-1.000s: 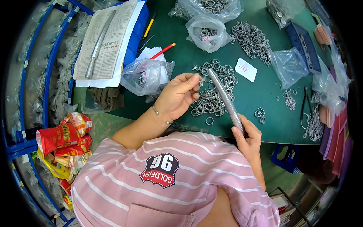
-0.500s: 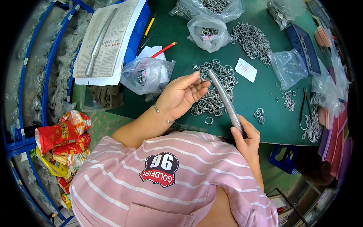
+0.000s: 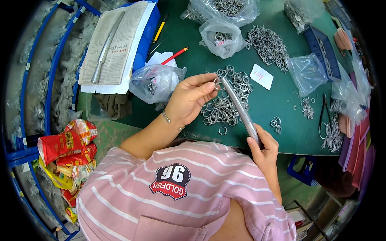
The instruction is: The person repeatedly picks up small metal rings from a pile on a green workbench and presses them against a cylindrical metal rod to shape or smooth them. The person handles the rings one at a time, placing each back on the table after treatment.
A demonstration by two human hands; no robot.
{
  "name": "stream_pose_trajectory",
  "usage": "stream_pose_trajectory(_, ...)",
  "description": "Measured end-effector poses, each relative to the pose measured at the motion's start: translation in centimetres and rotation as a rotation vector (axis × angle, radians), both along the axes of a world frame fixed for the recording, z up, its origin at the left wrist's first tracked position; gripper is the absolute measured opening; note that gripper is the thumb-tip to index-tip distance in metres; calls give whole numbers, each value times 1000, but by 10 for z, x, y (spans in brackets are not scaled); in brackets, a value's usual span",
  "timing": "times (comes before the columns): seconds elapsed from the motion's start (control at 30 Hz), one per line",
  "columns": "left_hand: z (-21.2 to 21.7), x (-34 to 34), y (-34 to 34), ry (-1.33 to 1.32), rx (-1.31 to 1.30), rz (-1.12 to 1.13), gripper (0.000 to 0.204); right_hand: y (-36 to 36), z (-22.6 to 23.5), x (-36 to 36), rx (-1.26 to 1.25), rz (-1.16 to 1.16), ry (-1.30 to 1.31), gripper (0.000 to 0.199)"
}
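Between thumb and fingertips, my left hand (image 3: 193, 94) pinches a small silver ring (image 3: 217, 83) close beside the tip of a ring mandrel (image 3: 238, 105). The ring looks apart from the mandrel, or just touching; I cannot tell which. My right hand (image 3: 263, 146) is closed around the thick lower end of this tapered metal rod, which slants up and to the left. Under it spreads a heap of silver rings (image 3: 226, 110) on the green tabletop (image 3: 189, 132). One single ring (image 3: 222, 130) lies in front of the heap.
A second metal mandrel (image 3: 105, 54) rests on newspaper at the far left. Around the heap are a plastic bag of rings (image 3: 223, 38), a larger ring pile (image 3: 268, 46), a white card (image 3: 261, 76), a blue tray (image 3: 321, 52), pliers (image 3: 324, 106) and a red pen (image 3: 175, 55).
My left hand's fingers have closed from a loose curl into a pinch, and a ring now shows at their tips beside the mandrel. The right hand has hardly moved.
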State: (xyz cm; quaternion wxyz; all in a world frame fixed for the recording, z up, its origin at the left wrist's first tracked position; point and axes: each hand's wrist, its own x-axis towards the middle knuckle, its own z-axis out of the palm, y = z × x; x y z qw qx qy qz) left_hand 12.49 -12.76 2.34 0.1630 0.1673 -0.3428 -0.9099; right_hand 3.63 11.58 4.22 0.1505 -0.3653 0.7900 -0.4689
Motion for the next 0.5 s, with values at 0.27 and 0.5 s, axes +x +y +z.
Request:
stream_pose_trajectory(0.27,7,-2,8,41,-182,-122,52,-3,11,-1,49,67,126,37)
stream_pose_trajectory(0.5,8,4,20,30,-227,-241,56,-11,12,-1,2,66,230,38)
